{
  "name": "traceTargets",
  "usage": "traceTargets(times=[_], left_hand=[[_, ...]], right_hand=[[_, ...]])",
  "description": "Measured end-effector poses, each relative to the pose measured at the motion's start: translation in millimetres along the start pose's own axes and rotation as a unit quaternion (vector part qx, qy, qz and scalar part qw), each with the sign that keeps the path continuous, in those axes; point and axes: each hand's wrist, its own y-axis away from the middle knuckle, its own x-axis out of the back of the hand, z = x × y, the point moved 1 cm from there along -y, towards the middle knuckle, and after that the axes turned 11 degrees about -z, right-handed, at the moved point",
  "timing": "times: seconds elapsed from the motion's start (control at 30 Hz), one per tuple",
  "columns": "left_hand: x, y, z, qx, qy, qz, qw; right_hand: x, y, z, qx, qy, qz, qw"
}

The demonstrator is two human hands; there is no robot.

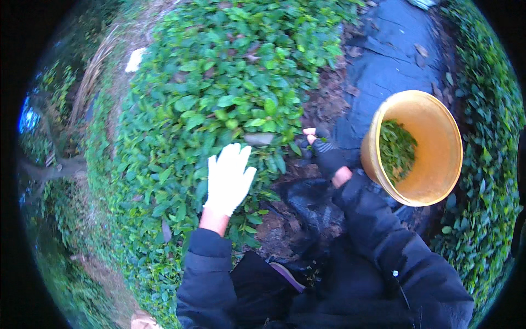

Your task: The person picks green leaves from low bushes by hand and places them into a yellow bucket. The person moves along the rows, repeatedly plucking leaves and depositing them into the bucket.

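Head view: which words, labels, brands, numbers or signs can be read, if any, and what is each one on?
No text can be read.
Yellow bucket: no lettering visible.
White glove on the left hand: no print visible.
Dark glove on the right hand: no lettering visible.
Dark jacket: one pale spot, too small to make out.
White item at upper left: too blurred to tell.
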Motion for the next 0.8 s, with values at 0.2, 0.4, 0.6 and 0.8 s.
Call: traceTargets(times=[0.2,0.4,0.6,0.8], left_hand=[[-13,22,13,0.007,0.003,-0.004,1.0],[10,48,24,-0.061,0.079,-0.008,0.995],[70,38,-3,0.056,0.068,0.175,0.981],[10,66,-27,0.129,0.054,0.019,0.99]], right_hand=[[-101,-2,-74,-0.01,0.103,-0.153,0.983],[-146,-39,-76,0.051,0.282,-0.179,0.941],[-169,-55,-78,0.145,0.342,-0.16,0.914],[-192,-64,-77,0.034,0.451,-0.211,0.867]])
